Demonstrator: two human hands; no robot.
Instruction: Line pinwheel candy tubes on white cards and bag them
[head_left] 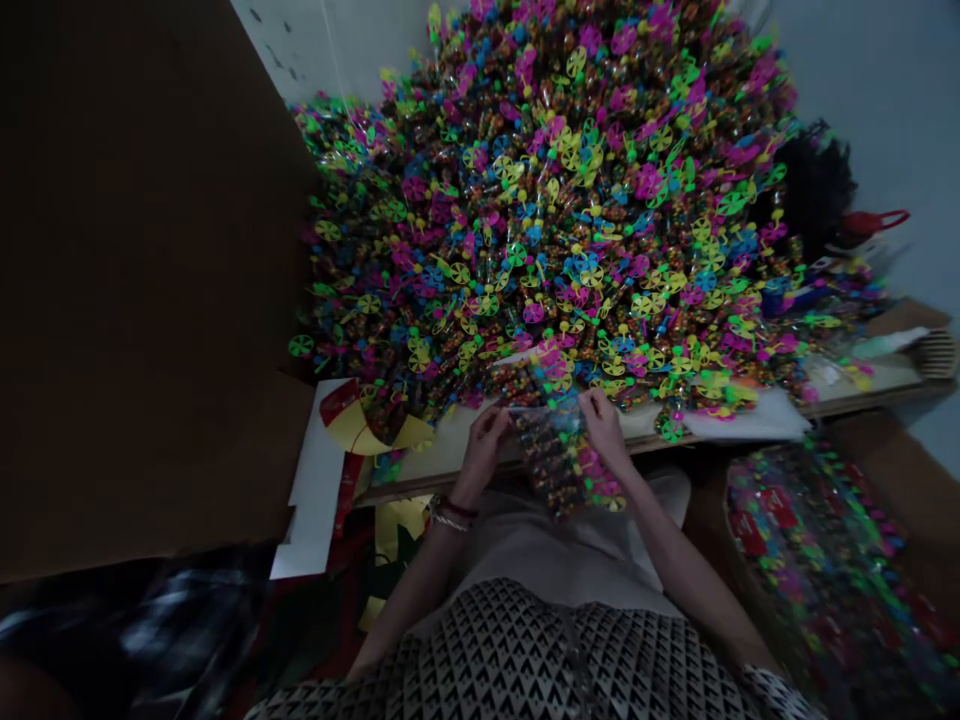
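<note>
Between my hands hangs a clear plastic bag point(555, 462) packed with rows of small tubes of coloured beads or sweets, topped with bright wheel shapes. My left hand point(487, 432) pinches the bag's upper left corner. At its upper right corner, my right hand point(602, 420) has its fingers closed on the plastic. The bag hangs just off the front edge of the table point(457, 440), above my lap. Right behind it, a large heap of the same tubes point(525, 250) with pink, yellow, green and blue wheels covers the table.
A large cardboard box point(150, 280) stands at the left. Red and yellow card point(356, 425) and a white board point(307, 490) lie beside it. At the lower right, a box holds several filled bags point(817, 560). A red-handled object point(870, 222) lies at the heap's right end.
</note>
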